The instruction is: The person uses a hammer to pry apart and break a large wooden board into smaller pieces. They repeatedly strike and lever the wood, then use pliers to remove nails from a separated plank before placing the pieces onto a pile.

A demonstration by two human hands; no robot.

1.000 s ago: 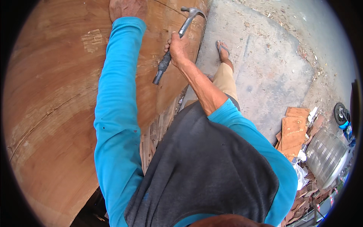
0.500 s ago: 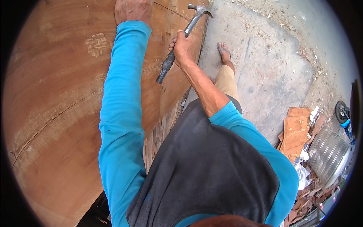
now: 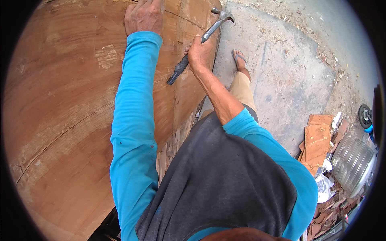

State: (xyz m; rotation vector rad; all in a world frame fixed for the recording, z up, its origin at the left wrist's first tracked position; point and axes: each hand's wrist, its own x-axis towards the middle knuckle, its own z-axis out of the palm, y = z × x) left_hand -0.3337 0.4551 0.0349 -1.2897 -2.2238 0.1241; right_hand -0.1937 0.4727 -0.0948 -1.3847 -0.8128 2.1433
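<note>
A grey slab (image 3: 281, 92) stretches right of the grip (image 3: 200, 54); well apart, to its lower right, crowd orange-brown panels (image 3: 317, 142), a white plastic bag (image 3: 324, 188), a ribbed clear container (image 3: 353, 162), heaped reddish-brown pieces (image 3: 323, 217) and a dark wheel (image 3: 364, 116).

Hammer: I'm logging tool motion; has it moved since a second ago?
Yes, to the right: the claw of the hammer, then about at the right edge of the wooden panel, now shows well past it.
</note>
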